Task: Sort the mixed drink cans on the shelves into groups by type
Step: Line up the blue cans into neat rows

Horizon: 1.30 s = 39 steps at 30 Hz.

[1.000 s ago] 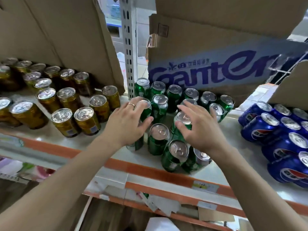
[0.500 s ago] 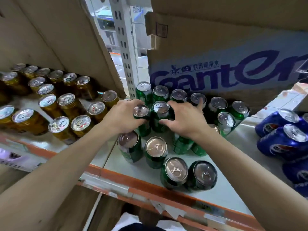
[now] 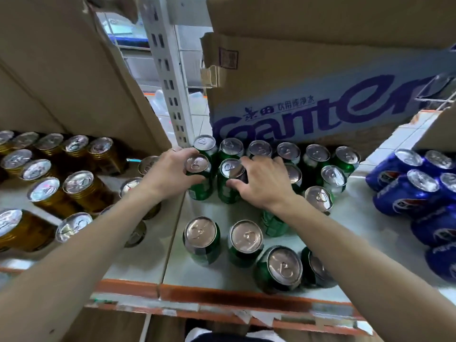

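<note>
Several green cans stand upright in the middle of the white shelf. My left hand grips one green can in the second row, fingers curled round its top. Right beside it, my right hand grips another green can, thumb on the near side and fingers over the rim. A row of green cans lines the back under a box. More green cans stand near the front edge. Gold cans fill the left side, blue cans the right.
A cardboard box with blue lettering hangs low over the back row. Another cardboard panel leans over the gold cans. A perforated metal upright stands between them. The shelf's orange front edge runs below.
Both hands reached further back and closed on two neighbouring green cans in the second row. The view moved closer to the shelf.
</note>
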### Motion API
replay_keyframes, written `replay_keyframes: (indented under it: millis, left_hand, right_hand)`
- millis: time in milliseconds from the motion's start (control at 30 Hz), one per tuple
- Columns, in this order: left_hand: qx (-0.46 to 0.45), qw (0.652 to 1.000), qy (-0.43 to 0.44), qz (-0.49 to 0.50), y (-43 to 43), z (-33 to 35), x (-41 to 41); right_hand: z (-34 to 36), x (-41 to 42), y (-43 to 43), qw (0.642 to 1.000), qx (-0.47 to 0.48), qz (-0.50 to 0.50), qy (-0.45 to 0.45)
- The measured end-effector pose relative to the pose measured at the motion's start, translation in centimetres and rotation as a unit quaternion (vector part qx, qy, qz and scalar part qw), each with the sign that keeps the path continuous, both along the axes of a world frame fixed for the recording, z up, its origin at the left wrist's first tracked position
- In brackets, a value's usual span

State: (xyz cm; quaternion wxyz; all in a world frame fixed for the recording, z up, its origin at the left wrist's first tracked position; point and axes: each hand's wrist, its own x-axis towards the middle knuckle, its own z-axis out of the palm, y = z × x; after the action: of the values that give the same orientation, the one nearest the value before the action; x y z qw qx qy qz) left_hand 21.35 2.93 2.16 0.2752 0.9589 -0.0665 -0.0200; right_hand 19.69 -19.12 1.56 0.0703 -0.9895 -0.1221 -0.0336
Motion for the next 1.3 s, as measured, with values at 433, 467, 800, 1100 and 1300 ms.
replay_keyframes:
  millis: [433,467,800,1100,1300]
  left_hand:
    - [0.112,0.964,-0.145,-0.191,-5.4,1.2,-2.6]
    - [0.132,0.952,-0.154,-0.229,-7.0,1.2,-2.9]
    - [0.094,0.957,-0.085,-0.260,-12.6,-0.5,-4.1]
    - [0.082,0.979,-0.101,-0.160,-10.8,0.9,-2.7]
    - [0.114,0.982,-0.099,-0.113,-11.4,0.8,-1.2]
  right_hand:
    - [2.9,-4.0,-8.5,0.992,0.055,-0.116,0.018]
    - [2.9,-4.0,-9.2,0.991,0.043,-0.120,0.034]
    - [1.0,-1.8,-9.3,0.988,0.095,-0.107,0.063]
    - [2.0,-2.1,-10.5,0.990,0.067,-0.104,0.074]
    - [1.2,-1.6,-10.0,0.992,0.059,-0.100,0.055]
